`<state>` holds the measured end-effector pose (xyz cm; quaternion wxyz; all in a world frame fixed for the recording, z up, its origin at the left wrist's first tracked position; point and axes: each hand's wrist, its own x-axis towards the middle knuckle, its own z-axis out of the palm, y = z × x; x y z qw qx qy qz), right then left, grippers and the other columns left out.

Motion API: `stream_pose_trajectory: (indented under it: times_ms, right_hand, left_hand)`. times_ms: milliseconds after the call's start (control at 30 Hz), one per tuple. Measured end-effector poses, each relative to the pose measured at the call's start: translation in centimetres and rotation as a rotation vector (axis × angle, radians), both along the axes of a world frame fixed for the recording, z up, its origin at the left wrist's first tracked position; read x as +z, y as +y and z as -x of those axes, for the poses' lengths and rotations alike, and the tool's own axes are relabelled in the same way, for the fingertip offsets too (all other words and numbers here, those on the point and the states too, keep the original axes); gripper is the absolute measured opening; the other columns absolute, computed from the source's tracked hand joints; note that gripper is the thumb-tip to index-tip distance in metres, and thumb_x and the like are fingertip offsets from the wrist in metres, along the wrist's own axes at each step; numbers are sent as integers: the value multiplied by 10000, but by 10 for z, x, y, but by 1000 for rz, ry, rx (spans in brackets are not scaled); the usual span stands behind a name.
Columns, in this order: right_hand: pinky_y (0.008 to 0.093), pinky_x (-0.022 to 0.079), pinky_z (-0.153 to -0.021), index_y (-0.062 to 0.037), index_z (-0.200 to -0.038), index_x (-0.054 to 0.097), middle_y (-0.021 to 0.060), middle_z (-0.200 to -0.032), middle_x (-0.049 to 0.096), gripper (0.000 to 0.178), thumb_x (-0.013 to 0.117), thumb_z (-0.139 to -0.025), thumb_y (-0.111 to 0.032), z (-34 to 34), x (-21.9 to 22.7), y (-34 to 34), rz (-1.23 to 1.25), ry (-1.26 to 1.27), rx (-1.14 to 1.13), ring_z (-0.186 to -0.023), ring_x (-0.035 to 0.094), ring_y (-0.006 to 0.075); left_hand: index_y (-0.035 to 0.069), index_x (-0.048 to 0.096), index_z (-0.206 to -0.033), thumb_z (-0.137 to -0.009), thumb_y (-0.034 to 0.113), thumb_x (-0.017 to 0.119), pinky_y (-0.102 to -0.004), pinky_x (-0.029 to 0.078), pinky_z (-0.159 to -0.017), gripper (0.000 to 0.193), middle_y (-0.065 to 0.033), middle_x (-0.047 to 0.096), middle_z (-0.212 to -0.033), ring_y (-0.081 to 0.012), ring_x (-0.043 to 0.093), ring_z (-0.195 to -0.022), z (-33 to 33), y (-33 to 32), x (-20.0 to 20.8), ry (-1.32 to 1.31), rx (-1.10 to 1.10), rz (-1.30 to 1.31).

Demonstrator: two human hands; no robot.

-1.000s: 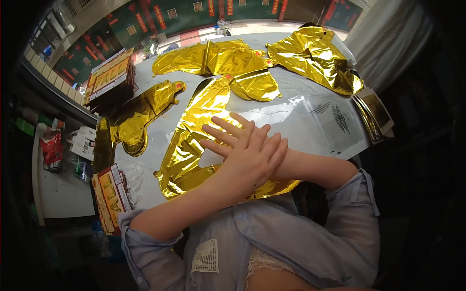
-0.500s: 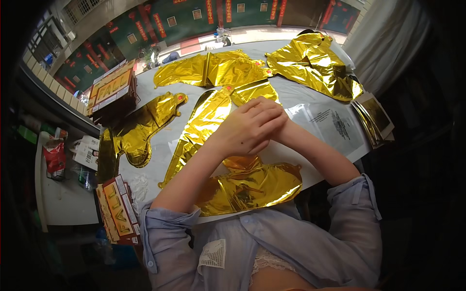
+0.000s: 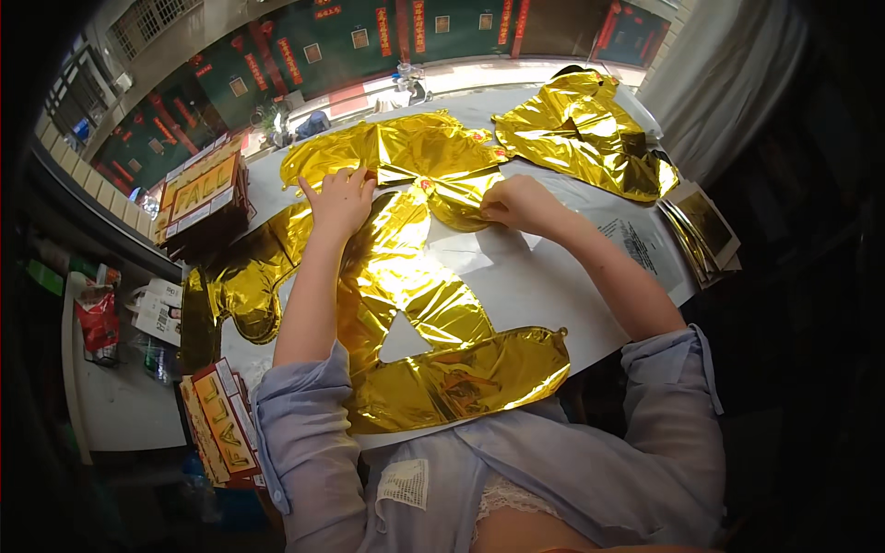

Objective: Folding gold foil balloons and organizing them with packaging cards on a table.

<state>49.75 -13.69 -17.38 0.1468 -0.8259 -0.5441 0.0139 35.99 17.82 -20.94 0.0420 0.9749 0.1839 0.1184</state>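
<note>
Flat gold foil letter balloons cover the white table. At the far middle lies an angled foil balloon (image 3: 415, 138). My left hand (image 3: 343, 198) rests on its near left edge, with fingers spread. My right hand (image 3: 525, 205) is closed, its fingertips pinching the rounded lower end of that same balloon. Nearer to me, another foil balloon (image 3: 461, 373) is laid out with a triangular opening, its near bar along the table's front edge. My left forearm partly covers its left leg and a further foil balloon (image 3: 249, 290) on the left.
One more foil balloon (image 3: 590, 129) lies at the far right, near folded gold foil pieces (image 3: 701, 226). Stacked printed packets (image 3: 203, 194) stand far left; more packets (image 3: 221, 424) sit near left. A clear plastic sheet (image 3: 636, 244) lies right, and a side shelf (image 3: 124, 396) adjoins the left.
My clasped hands have parted, the left going left onto the foil and the right pinching the far balloon's end. The near balloon now lies spread, its triangular opening showing.
</note>
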Motion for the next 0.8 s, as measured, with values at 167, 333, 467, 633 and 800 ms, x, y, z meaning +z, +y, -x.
stream_pose_trajectory:
  times_ms: [167, 333, 467, 633, 800]
  right_hand:
    - [357, 540, -658, -35, -932, 803, 122, -803, 763, 180, 811, -907, -213, -18, 1, 5, -136, 316, -119, -708, 718, 220]
    - [380, 537, -674, -39, -1018, 721, 129, -870, 766, 92, 732, -958, -107, -8, -6, 3, -242, 369, -146, -715, 707, 267]
    - [432, 544, -715, -113, -996, 724, 101, -914, 684, 116, 685, -906, -52, -2, -5, 1, -143, 49, 102, -827, 694, 339]
    - [432, 570, -739, -88, -933, 747, 82, -946, 677, 118, 725, -887, -194, 23, 11, -1, 14, -116, 225, -835, 704, 304]
    - [437, 563, -707, -82, -857, 762, 75, -897, 699, 104, 721, -872, -176, 13, 8, 14, 261, -166, 68, -800, 706, 300]
  left_hand:
    - [121, 675, -1261, -1013, 302, 646, -763, 206, -1201, 308, -91, 663, -1300, -297, 623, -1247, -1, -17, 5, -177, 6, -270]
    - [114, 710, -1189, -957, 247, 713, -611, 334, -1206, 268, -78, 667, -1278, -297, 609, -1258, 0, -80, 11, -273, -593, 171]
    - [121, 687, -1284, -973, 250, 694, -632, 336, -1212, 336, -73, 649, -1345, -313, 568, -1336, 11, -110, -11, -241, -548, -2]
    - [145, 667, -1315, -980, 245, 684, -655, 325, -1211, 350, -76, 634, -1360, -314, 573, -1327, 14, -112, -24, -304, -470, 146]
    - [111, 654, -1286, -954, 213, 702, -637, 313, -1226, 351, -91, 633, -1321, -314, 577, -1313, 13, -119, -21, -347, -480, 112]
